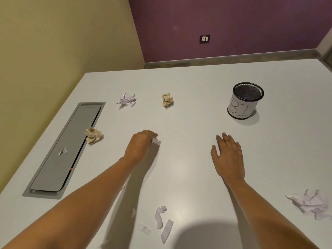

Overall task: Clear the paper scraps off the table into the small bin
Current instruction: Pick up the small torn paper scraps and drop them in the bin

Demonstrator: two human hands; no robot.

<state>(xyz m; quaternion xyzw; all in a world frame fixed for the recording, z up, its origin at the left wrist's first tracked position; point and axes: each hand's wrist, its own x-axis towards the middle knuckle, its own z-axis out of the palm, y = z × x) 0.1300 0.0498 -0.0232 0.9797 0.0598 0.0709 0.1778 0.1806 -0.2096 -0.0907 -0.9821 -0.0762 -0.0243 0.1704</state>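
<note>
A small white scrap is pinched against the desk by the curled fingers of the left hand. The right hand is held flat and released, well apart from that scrap. The small bin stands upright beyond it. Crumpled scraps are scattered around both hands.

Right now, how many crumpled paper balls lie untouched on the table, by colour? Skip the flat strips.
Tan balls: 2
White balls: 2
Total: 4
The white piece at the left hand is mostly hidden, so it is not counted.
</note>
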